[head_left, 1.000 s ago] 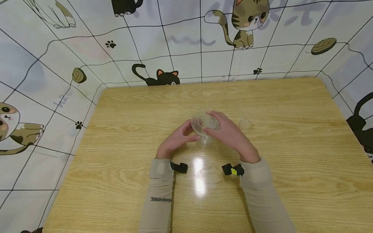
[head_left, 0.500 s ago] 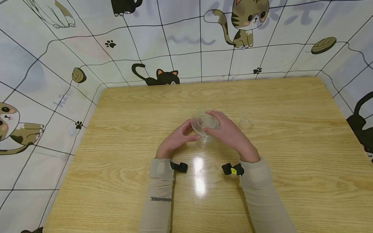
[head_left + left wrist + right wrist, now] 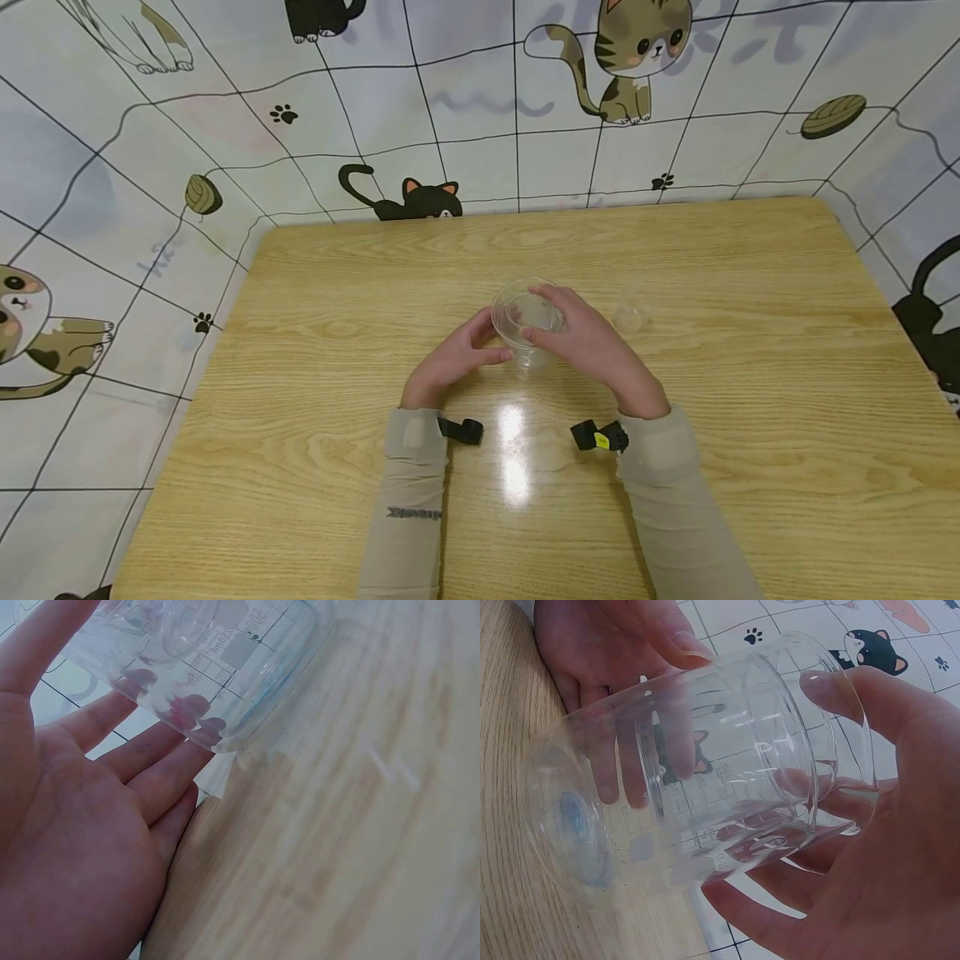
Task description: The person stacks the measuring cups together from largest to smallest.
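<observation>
A clear graduated beaker (image 3: 528, 360) stands on the table between the two hands, with a second clear beaker (image 3: 806, 769) nested in its mouth. My left hand (image 3: 467, 354) curves round the left side of the outer beaker, fingers along its wall and thumb at the near side. Through the glass in the right wrist view, the left fingers (image 3: 634, 780) show behind the wall. My right hand (image 3: 585, 337) grips the nested beaker at the rim from the right, thumb and fingers spread across it. Printed volume marks show on the glass (image 3: 236, 649) in the left wrist view.
Another small clear, see-through object (image 3: 632, 317) stands on the wooden table (image 3: 750, 375) just right of the right hand. Walls with printed cats and grid lines (image 3: 480, 100) border the table at the back and sides. A bright reflection lies between the forearms.
</observation>
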{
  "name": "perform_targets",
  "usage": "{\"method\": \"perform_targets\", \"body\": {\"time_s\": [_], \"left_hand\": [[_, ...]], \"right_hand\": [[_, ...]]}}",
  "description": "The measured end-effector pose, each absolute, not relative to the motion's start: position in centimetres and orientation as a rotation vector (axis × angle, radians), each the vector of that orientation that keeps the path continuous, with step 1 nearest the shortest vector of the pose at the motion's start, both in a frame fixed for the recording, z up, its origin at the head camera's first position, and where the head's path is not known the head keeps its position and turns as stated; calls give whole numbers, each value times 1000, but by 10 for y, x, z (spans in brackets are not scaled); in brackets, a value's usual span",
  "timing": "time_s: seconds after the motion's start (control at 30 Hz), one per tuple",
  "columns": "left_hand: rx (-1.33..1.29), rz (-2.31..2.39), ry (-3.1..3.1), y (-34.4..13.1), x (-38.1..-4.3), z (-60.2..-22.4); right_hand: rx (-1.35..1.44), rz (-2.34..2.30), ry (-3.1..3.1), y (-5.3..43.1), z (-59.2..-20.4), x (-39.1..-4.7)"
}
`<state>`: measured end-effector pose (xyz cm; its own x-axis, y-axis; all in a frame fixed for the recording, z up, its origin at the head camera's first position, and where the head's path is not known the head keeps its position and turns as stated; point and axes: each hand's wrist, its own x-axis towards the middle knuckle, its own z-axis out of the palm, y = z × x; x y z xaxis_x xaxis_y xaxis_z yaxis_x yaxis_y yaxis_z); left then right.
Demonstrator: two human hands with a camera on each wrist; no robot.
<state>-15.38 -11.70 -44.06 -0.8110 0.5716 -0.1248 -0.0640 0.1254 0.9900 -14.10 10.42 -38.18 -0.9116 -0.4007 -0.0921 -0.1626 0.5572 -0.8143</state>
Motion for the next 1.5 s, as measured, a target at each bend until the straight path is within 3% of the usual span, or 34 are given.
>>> {"method": "perform_targets", "body": {"time_s": [0.33, 1.1, 1.5], "left_hand": [[510, 1730, 1978, -119, -160, -460], [492, 1719, 1901, -117, -153, -434], [466, 1737, 1943, -118, -160, -458]], "right_hand": [[-464, -1268, 2532, 104, -383, -142], [-456, -1270, 2527, 105, -383, -142], [-460, -1270, 2529, 105, -383, -141]]}}
